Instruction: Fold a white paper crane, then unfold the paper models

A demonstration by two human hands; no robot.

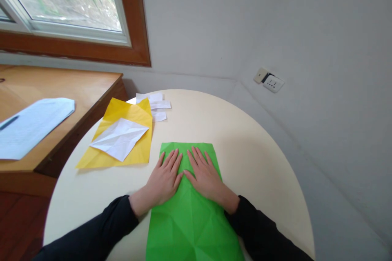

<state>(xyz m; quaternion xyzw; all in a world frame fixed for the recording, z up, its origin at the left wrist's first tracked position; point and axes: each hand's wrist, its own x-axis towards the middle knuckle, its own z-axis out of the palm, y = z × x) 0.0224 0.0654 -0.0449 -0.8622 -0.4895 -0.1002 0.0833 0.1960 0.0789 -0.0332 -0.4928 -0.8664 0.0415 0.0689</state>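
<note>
A green sheet of paper (191,216) with crease lines lies on the round cream table, its near end cut off by the bottom of the view. My left hand (165,177) rests flat on its upper left part, fingers stretched out. On the upper right part my right hand (204,175) lies flat too, fingers spread. The two thumbs almost meet over the middle of the sheet. Neither hand grips anything.
Left of the green sheet lies a yellow sheet (141,147) with a creased white paper (121,138) on it. White paper strips (157,105) sit behind. A wooden desk (92,94) with papers (39,126) and a pen (9,122) adjoins the round table (254,163).
</note>
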